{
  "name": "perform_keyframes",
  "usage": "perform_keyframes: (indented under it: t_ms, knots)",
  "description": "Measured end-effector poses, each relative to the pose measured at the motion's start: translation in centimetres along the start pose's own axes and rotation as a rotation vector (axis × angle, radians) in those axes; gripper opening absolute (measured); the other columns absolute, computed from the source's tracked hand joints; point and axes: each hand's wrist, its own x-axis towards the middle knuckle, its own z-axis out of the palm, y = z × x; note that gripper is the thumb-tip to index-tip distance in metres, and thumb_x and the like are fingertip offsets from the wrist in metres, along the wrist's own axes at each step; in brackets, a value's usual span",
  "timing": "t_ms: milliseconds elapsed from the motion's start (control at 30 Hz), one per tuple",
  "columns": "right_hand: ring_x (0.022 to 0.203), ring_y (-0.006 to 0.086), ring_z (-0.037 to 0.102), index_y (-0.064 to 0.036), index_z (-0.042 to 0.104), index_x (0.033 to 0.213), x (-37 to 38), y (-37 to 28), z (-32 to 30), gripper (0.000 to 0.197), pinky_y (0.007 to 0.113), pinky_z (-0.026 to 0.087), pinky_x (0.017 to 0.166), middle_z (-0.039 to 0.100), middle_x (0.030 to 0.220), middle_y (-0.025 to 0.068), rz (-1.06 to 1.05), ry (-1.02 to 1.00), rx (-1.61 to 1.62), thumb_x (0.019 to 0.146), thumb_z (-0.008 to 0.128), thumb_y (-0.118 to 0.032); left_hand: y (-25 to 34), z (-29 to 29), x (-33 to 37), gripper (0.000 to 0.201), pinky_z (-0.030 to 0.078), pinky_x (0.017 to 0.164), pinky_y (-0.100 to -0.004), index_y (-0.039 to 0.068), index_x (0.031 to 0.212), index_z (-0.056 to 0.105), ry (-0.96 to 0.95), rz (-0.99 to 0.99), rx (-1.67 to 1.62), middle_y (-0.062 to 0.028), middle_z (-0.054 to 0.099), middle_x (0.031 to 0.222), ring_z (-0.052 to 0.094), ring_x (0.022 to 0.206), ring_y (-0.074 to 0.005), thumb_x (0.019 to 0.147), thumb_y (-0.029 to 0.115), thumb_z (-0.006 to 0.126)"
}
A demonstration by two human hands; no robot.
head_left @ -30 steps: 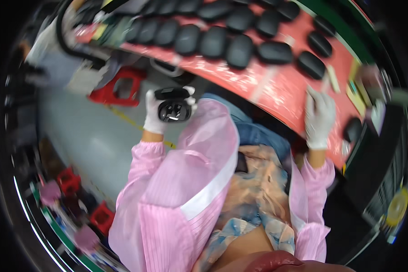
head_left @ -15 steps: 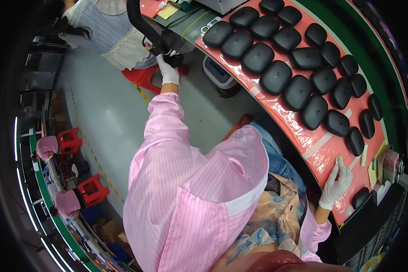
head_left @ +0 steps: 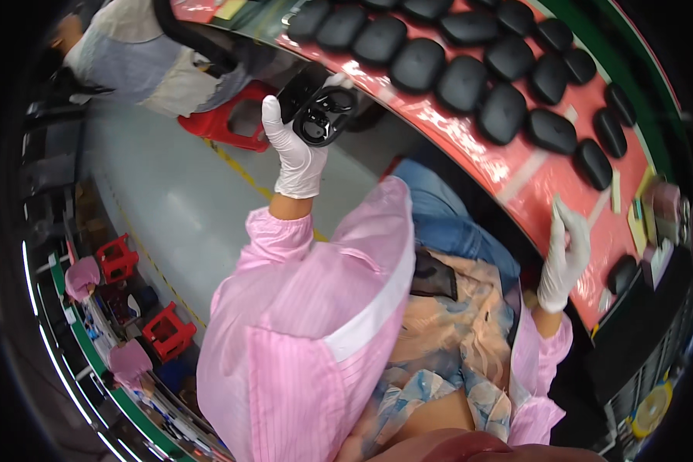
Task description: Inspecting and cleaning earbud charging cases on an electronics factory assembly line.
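In my gloved left hand [head_left: 299,158] rests an open black earphone case [head_left: 333,132], its glossy inside facing up. Dark earbuds [head_left: 327,112] appear to sit in its hollows. The raised lid [head_left: 299,91] is beside my thumb, which points up and away from the case. My gloved right hand [head_left: 566,258] is over the near end of the red work surface, with thumb and forefinger pressed together. Whatever is between those fingertips is too small to make out. Many closed black cases [head_left: 462,83] lie in rows on the red surface [head_left: 527,204].
A black flexible hose [head_left: 189,38] hangs at the far left, near a co-worker [head_left: 158,65] and a red stool [head_left: 227,119]. Sticky notes [head_left: 637,223] and a small container [head_left: 666,200] stand at the right edge. One black case [head_left: 622,273] lies apart near them.
The case in my left hand was by the hose's end; now it is open and away from the hose, closer to me. My right hand stays pinched, and the whole view has shifted.
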Motion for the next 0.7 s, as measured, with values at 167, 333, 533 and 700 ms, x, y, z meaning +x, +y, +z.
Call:
perform_keyframes:
  t_ms: [167, 333, 533, 700]
  knots:
    - [0.089, 0.0179, 0.058, -0.0009, 0.069, 0.105, 3.3, -3.8, 0.4, 0.022, 0.029, 0.045, 0.080, 0.063, 0.097, 0.0075, -0.438, -0.092, 0.078, 0.085, 0.062, 0.005, 0.7, 11.4, -2.4, 0.108, 0.051, 0.095, -0.0448, -0.014, 0.133, 0.043, -0.485, -0.154, -0.001, -0.0290, 0.059, 0.119, 0.062, 0.108, -0.0395, 0.081, 0.081, 0.038]
    - [0.080, 0.0221, 0.058, -0.0064, 0.071, 0.096, 4.9, -6.9, 0.2, 0.025, 0.032, 0.047, 0.071, 0.060, 0.083, 0.0048, -0.795, -0.220, -0.016, 0.074, 0.068, 0.004, -1.4, 16.6, -3.4, 0.088, 0.054, 0.087, -0.0336, -0.008, 0.130, 0.049, -0.691, -0.251, -0.005, -0.0215, 0.064, 0.113, 0.065, 0.099, -0.0264, 0.083, 0.067, 0.048]
    - [0.077, 0.0206, 0.060, -0.0061, 0.071, 0.095, 4.7, -4.2, -2.8, 0.027, 0.033, 0.047, 0.070, 0.063, 0.083, 0.0039, -0.728, -0.081, -0.138, 0.072, 0.066, 0.006, -2.8, 18.2, -4.2, 0.078, 0.056, 0.083, -0.0316, -0.007, 0.127, 0.052, -0.729, -0.323, -0.022, -0.0193, 0.065, 0.111, 0.066, 0.097, -0.0230, 0.087, 0.060, 0.049]
    - [0.077, 0.0194, 0.059, -0.0117, 0.073, 0.101, 4.6, -5.5, -2.4, 0.032, 0.030, 0.046, 0.070, 0.063, 0.085, 0.0018, -0.830, -0.182, -0.017, 0.072, 0.070, 0.001, -3.1, 19.3, -4.7, 0.065, 0.056, 0.078, -0.0302, -0.003, 0.125, 0.056, -0.621, -0.433, -0.009, -0.0156, 0.068, 0.106, 0.066, 0.091, -0.0206, 0.091, 0.053, 0.047]
